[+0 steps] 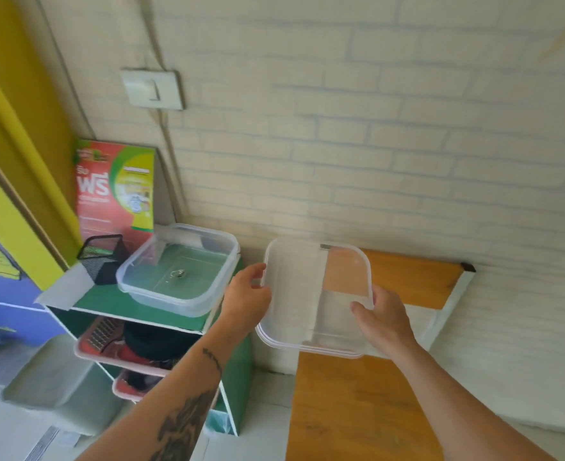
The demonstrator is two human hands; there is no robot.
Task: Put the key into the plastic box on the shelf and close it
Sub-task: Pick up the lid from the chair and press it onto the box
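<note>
A clear plastic box (148,274) stands open on the green top of the shelf (108,299). A small metal key (178,273) lies on its bottom. To the right of the box, above the wooden table, both hands hold the clear lid (294,294) tilted in the air. My left hand (246,292) grips the lid's left edge. My right hand (382,316) grips its right edge, thumb on top. The lid is apart from the box.
A black mesh pen holder (103,257) and a red-green carton (116,188) stand behind the box. Pink trays (88,349) fill the lower shelves. A wooden table (357,404) sits at the right against the brick-pattern wall, with a light switch (153,89) above.
</note>
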